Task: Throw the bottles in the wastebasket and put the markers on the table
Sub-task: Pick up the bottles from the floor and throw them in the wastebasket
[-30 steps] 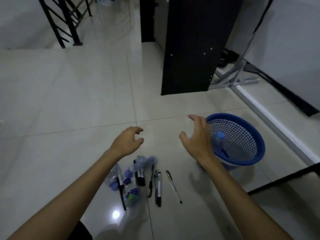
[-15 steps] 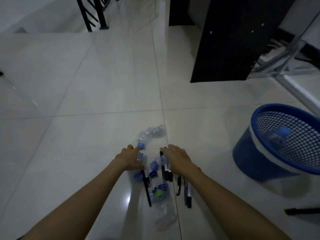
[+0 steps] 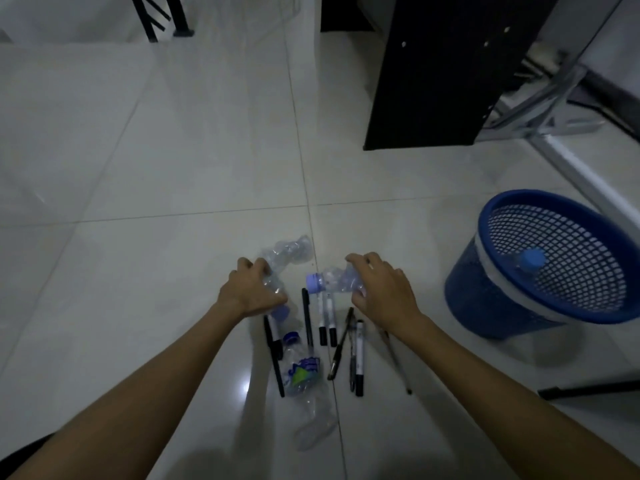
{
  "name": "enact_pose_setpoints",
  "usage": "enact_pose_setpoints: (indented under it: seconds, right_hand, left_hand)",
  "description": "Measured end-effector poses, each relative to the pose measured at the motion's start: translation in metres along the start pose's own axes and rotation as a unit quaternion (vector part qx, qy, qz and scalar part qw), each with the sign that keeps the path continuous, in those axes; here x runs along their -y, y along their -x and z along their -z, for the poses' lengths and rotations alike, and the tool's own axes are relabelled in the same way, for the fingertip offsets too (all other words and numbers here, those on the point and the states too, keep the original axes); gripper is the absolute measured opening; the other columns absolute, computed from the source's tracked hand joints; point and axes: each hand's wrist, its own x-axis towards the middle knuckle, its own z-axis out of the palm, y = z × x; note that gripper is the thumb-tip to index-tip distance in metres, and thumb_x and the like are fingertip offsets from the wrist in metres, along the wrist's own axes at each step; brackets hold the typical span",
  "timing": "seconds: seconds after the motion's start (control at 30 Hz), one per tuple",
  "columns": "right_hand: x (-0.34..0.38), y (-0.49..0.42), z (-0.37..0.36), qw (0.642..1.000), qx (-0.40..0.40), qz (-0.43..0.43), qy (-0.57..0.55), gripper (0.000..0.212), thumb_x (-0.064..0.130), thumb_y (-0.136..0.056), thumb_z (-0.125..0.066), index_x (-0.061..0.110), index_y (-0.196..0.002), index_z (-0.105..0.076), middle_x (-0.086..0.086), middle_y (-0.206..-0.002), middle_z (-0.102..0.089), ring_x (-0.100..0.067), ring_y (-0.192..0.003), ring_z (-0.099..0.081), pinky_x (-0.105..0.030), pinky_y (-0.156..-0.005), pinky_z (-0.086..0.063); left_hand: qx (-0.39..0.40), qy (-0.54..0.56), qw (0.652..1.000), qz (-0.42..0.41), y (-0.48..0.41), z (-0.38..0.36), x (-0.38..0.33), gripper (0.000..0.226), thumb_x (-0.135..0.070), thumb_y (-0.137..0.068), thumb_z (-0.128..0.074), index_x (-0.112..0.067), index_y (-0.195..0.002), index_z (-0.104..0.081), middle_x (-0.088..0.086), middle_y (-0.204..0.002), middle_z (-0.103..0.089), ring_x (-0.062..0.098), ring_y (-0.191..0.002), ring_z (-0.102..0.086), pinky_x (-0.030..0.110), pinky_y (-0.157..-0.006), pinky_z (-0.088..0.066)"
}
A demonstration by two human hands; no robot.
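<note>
My left hand (image 3: 251, 292) is closed around a crushed clear bottle (image 3: 287, 254) whose body sticks out past my fingers. My right hand (image 3: 384, 292) grips a second clear bottle (image 3: 329, 281) with a blue cap pointing left. A third crushed bottle (image 3: 304, 379) with a blue-green label lies on the floor below them. Several black and white markers (image 3: 359, 355) and pens (image 3: 277, 355) lie scattered on the tiles between my forearms. The blue mesh wastebasket (image 3: 502, 306) stands to the right, with one blue-capped bottle (image 3: 530, 259) inside.
A black panel of furniture (image 3: 440, 74) stands on the floor ahead on the right, with a grey metal frame (image 3: 550, 109) beside it. A black railing base (image 3: 162, 15) is at the far left. A dark bar (image 3: 588, 389) lies on the floor at the right.
My hands dropped to the pile and closed on one bottle each; the right-hand bottle is lifted off the markers. The view moved closer and further down.
</note>
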Motion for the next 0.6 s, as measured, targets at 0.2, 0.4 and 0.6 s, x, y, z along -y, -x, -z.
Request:
enact_pose_setpoints:
  seconds: [0.2, 0.4, 0.6]
  right_hand:
    - [-0.015, 0.001, 0.112, 0.983, -0.144, -0.053, -0.104, 0.059, 0.014, -0.077, -0.067, 0.019, -0.131, -0.044, -0.006, -0.125, -0.053, -0.023, -0.1, -0.057, -0.036, -0.075, -0.052]
    - [-0.076, 0.036, 0.179, 0.935, -0.267, -0.155, -0.177, 0.06, 0.021, -0.077, -0.071, 0.031, -0.127, -0.041, 0.003, -0.125, -0.055, -0.014, -0.099, -0.058, -0.029, -0.07, -0.051]
    - [-0.142, 0.072, 0.188, 0.899, -0.285, -0.274, -0.19, 0.051, 0.019, -0.076, -0.068, 0.02, -0.121, -0.044, -0.006, -0.118, -0.06, -0.024, -0.096, -0.059, -0.027, -0.069, -0.04]
  left_hand:
    - [-0.091, 0.122, 0.983, -0.107, 0.003, 0.027, -0.083, 0.065, -0.048, -0.05, -0.068, -0.022, -0.108, -0.052, 0.004, -0.116, -0.041, 0.022, -0.091, -0.055, 0.031, -0.083, -0.047]
    - [-0.111, 0.173, 0.951, -0.23, 0.014, 0.03, -0.182, 0.06, -0.047, -0.063, -0.07, -0.025, -0.114, -0.05, -0.002, -0.116, -0.039, 0.013, -0.092, -0.053, 0.027, -0.079, -0.044]
    - [-0.112, 0.186, 0.927, -0.306, 0.032, 0.006, -0.277, 0.067, -0.048, -0.065, -0.072, -0.021, -0.122, -0.047, 0.003, -0.126, -0.041, 0.017, -0.101, -0.054, 0.031, -0.082, -0.055]
